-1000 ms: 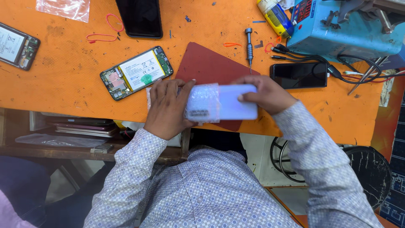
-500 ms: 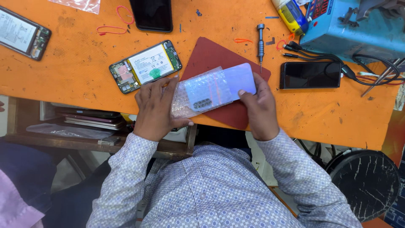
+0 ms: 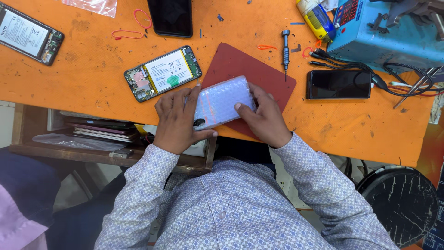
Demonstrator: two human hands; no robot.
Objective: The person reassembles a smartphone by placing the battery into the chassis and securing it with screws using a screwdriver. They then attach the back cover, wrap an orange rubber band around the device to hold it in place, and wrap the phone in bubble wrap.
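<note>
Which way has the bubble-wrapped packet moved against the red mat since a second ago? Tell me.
Yes. The bubble-wrapped packet shifted left and away from the person, from the red mat's near edge onto its left half, now tilted.

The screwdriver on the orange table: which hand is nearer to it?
Right. The right hand grips the bubble-wrapped phone just below the screwdriver; the left hand holds its far end.

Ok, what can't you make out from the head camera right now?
- Bubble-wrapped item: contents hidden by the wrap; both ends covered by the left hand and right hand.
- Blue machine: cut off by the top and right edges.
- Opened phone: cut off by the left edge.
- Shelf items: hidden under the orange table.
</note>
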